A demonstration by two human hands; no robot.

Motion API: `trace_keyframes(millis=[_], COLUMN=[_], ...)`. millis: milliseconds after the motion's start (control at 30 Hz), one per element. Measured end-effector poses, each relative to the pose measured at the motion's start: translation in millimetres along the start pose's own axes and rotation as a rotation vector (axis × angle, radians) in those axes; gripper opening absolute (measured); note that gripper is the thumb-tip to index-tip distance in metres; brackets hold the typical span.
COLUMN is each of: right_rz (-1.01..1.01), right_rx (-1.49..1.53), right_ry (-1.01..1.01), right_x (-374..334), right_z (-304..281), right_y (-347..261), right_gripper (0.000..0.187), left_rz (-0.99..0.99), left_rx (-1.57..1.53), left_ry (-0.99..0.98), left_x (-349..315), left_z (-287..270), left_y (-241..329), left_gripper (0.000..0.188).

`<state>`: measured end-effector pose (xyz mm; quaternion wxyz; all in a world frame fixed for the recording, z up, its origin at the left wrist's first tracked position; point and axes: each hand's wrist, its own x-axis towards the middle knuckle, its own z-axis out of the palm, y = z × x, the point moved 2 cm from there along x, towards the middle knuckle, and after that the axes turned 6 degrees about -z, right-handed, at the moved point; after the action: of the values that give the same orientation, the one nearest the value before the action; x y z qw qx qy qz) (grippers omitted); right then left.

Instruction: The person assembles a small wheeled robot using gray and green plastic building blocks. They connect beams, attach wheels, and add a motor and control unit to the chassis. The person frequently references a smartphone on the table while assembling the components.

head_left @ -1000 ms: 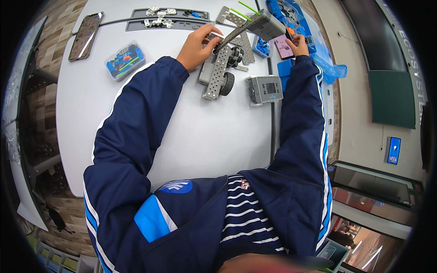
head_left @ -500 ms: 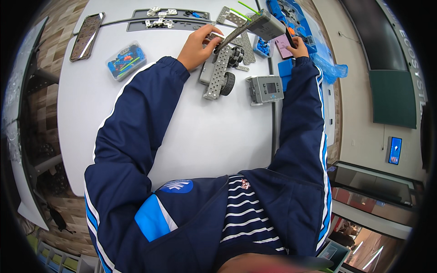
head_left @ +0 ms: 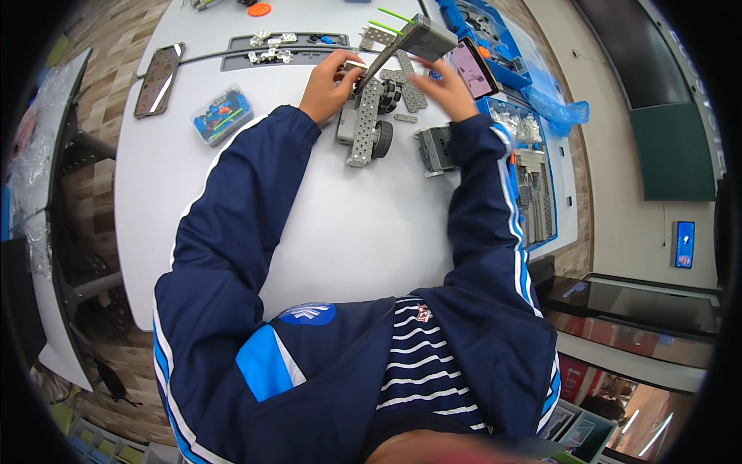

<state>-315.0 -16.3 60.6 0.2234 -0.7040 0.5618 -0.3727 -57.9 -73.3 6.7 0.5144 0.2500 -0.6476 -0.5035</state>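
Observation:
My left hand [head_left: 328,89] is closed on the upper left side of a grey building-kit robot model [head_left: 366,116] with a black wheel [head_left: 382,139]. From this model a long grey arm rises to a grey box-like block [head_left: 427,39] with two green rods beside it. My right hand [head_left: 450,91] is smeared by motion in front of the block and right of the model; whether it holds anything does not show. Just behind it is a phone [head_left: 473,68] with a lit pink screen. A grey controller box [head_left: 437,149] lies below the right hand, partly covered by my sleeve.
At the left lie a dark phone [head_left: 160,80] and a clear box of small blue and green parts [head_left: 222,115]. A grey tray [head_left: 232,59] with metal-coloured pieces is behind. Blue kit trays [head_left: 506,76] and a blue plastic bag [head_left: 568,114] line the right side.
My right hand has moved left, off the pink-screened phone and toward the model. The phone's screen now faces more into view. My left hand stays on the model.

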Motion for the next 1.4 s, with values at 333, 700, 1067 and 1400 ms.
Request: trace_keyframes(millis=[333,700,1067,1400], right_rz=[-0.175,-0.153,-0.15,-0.15], right_rx=[0.23,0.297,0.254,0.266], right_ry=[0.107,0.453,0.497,0.514], right_x=[33,31,28,29], right_z=[90,90,89,90], right_y=[-72,-45,-50,-50], right_gripper=[0.034,0.024,0.022,0.024], left_rz=[-0.014,0.181,-0.041,0.347], left_rx=[0.021,0.691,1.168,0.614], left_ry=[0.107,0.384,0.238,0.384], left_x=[6,17,65,59], left_z=[-15,-39,-21,8], left_y=[2,14,13,130], left_gripper=[0.016,0.043,0.043,0.06])
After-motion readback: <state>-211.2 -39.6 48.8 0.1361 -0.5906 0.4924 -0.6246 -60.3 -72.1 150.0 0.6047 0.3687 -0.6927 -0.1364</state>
